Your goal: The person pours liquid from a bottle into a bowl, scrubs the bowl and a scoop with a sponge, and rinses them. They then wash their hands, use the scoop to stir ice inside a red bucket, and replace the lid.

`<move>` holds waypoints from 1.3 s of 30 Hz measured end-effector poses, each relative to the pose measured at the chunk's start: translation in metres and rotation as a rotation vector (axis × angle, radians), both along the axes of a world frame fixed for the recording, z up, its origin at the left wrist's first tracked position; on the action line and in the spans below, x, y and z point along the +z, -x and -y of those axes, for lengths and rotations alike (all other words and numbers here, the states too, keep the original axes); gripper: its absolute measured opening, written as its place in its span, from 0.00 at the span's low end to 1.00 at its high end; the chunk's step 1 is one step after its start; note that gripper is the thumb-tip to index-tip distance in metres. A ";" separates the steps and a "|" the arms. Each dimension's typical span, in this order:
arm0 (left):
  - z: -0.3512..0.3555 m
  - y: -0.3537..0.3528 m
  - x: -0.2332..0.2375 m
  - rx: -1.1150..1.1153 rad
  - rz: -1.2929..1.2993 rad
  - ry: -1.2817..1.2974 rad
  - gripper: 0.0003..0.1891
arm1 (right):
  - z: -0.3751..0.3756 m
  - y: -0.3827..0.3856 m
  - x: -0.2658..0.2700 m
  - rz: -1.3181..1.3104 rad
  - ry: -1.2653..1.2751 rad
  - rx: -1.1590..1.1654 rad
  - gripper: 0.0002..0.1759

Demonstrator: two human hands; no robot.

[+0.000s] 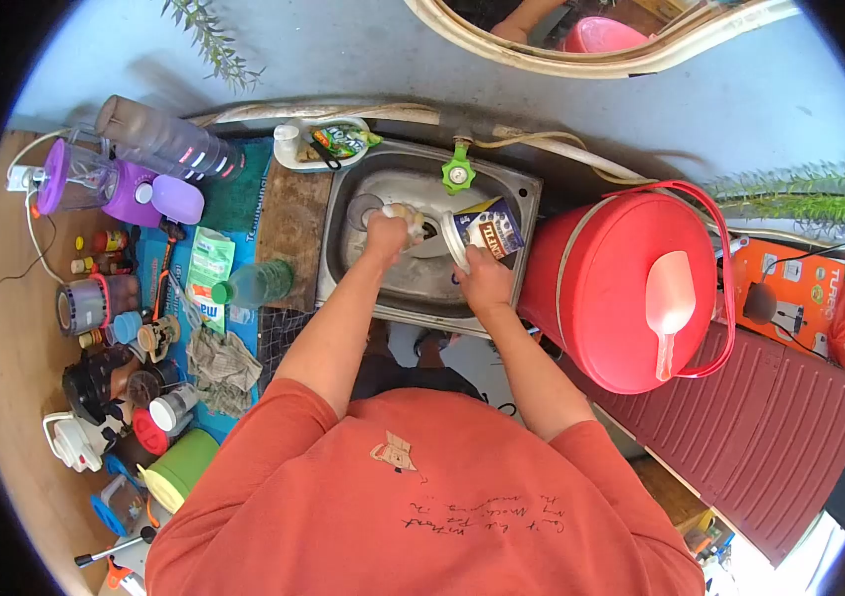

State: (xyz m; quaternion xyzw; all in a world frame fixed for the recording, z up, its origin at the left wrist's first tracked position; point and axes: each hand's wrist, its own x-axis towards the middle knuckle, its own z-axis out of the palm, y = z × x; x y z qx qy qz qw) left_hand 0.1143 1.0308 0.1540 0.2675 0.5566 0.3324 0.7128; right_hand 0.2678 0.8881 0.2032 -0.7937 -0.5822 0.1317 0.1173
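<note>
Two-handed over the metal sink [408, 282], with both forearms reaching in from the near side. Grasping a small, pale yellowish item [405, 212] in the left hand [386, 239], near the drain, too blurred to name with certainty. Gripping a tilted blue-and-white labelled container [495, 228] with the right hand [485, 282], fingers close to its pale rim, inside the outline of the basin's right half. Held apart from each other, with a greyish, unclear shape between. Above the basin, fitted with a green tap [458, 172]; at its upper left corner, bordered by a white dish [290, 145] bearing a green packet [339, 140]. Flanked on the left by a green-capped bottle [262, 283] and a crumpled cloth [222, 370], on the right by a large red bucket [586, 288] with a pink scoop [670, 298] on its lid.
</note>
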 end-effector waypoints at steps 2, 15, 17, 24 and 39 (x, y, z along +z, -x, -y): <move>-0.002 0.005 -0.001 -0.025 0.001 -0.017 0.12 | 0.005 -0.004 0.002 0.030 -0.056 0.052 0.18; 0.017 -0.010 0.021 -0.531 -0.271 -0.683 0.18 | 0.014 0.006 -0.071 -0.542 -0.091 -0.417 0.21; 0.026 -0.020 0.013 -0.653 -0.414 -0.808 0.20 | 0.006 0.021 -0.053 -1.250 -0.116 -0.757 0.20; 0.047 0.005 0.017 -0.671 -0.574 -0.923 0.25 | -0.006 0.020 -0.071 -1.412 0.115 -0.845 0.10; 0.128 0.215 0.026 0.342 -0.956 -0.386 0.35 | 0.001 0.023 -0.079 -1.321 0.562 -0.685 0.19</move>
